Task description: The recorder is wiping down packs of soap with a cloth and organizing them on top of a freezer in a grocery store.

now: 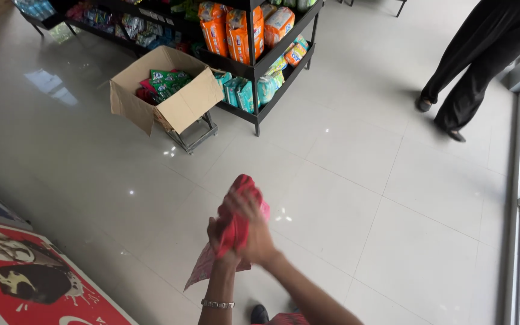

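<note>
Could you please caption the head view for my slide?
Both hands, left hand and right hand, bunch a red-and-pink plastic bag above glossy tiled floor.

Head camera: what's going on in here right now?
A person holds a red cloth bunched between both hands, left hand below, right hand over it, above a tiled floor. An open cardboard box of green packets sits by the black shelves. Another person walks past.

Motion blurs the hands point(239, 232) and red cloth point(236, 219); the top edge cuts off a bystander point(482, 54).
</note>
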